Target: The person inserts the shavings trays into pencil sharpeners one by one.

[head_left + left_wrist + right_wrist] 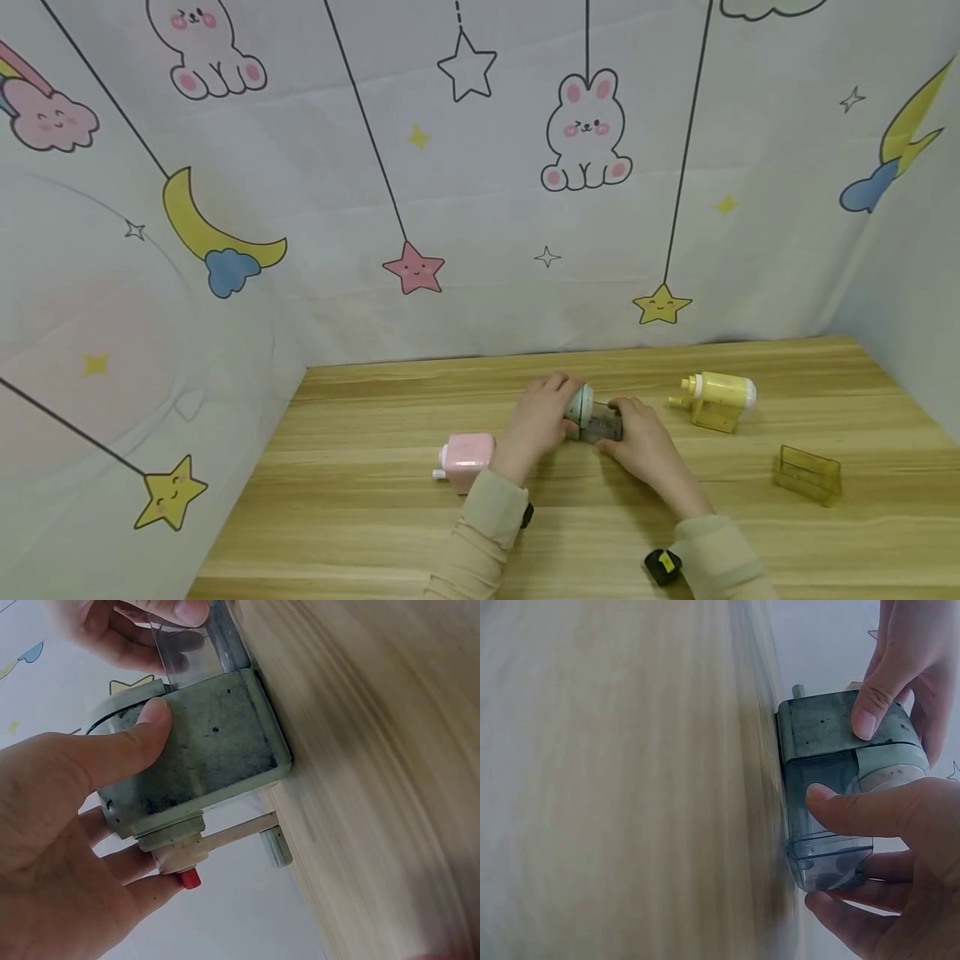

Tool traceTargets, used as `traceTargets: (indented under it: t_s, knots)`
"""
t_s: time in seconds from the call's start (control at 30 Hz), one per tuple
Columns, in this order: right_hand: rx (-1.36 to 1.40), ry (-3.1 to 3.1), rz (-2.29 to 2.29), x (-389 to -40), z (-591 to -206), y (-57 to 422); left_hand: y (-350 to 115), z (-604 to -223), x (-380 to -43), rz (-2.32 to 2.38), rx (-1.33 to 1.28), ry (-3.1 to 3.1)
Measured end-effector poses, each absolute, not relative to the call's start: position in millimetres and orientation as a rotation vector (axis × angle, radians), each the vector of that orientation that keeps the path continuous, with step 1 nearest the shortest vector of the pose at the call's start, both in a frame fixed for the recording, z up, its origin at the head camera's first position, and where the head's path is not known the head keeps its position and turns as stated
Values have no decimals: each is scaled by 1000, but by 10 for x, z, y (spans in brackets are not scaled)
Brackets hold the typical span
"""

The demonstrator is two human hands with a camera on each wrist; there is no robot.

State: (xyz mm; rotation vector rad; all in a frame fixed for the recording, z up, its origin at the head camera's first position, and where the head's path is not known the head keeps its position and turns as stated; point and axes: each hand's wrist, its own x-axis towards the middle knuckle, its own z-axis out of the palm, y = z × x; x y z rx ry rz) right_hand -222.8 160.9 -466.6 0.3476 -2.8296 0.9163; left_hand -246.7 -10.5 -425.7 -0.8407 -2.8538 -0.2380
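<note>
A green crank pencil sharpener (214, 742) lies low against the wooden table, its crank arm and red-tipped hub showing in the left wrist view. My left hand (542, 412) grips its body, thumb on the dark-smudged flat face and fingers around the crank side. A smoky clear shavings drawer (829, 859) sticks out of the sharpener's other end. My right hand (639, 437) holds this drawer between thumb and fingers. How deep the drawer sits inside the body cannot be told.
A pink pencil sharpener (468, 457) stands just left of my left forearm. To the right are a yellow sharpener (722, 393) and a separate see-through yellow drawer (808, 477). A printed cloth (487, 325) hangs behind the wooden table (360, 525).
</note>
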Motion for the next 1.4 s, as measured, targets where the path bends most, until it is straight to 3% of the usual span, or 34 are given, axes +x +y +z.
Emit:
traceTargets:
  t_s: [1.4]
  knots:
    - [360, -2859, 1014, -2228, -4688, 1603, -98, -4225, -2444, -270, -990, -2869]
